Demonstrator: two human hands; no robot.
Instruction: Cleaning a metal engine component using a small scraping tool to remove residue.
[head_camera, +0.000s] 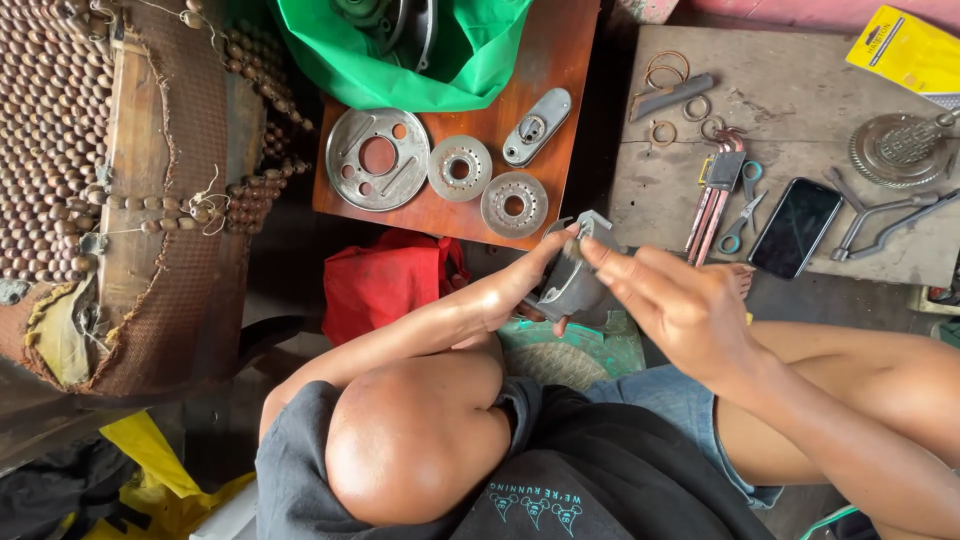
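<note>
While we sit low with our knees drawn up, our left hand (520, 285) cups a curved grey metal housing (572, 285) from below and beside, fingers wrapped about its edge so it stays steady in front of us. Our right hand (680, 305) comes over the top, thumb and forefinger pressed together on a small part at the housing's upper rim; what exactly they pinch is too small to tell. The housing hangs in the air between both hands, just above a green patterned mat (600, 355), which would seem to catch anything dropped.

Beyond it stands a reddish wooden board (560, 60), where a large round metal plate with cut-outs (378, 158), two smaller toothed discs (460, 167) and an oval grey cover (537, 126) lie side by side, apart, as if laid out in order. A green plastic bag (470, 60) holding dark parts sits at the board's far end.

To the right, on a worn grey plank (800, 100), within our arm's reach, lie hex keys (712, 200), small blue-handled pliers (742, 220), a black phone (796, 227) and loose metal rings (668, 68).
</note>
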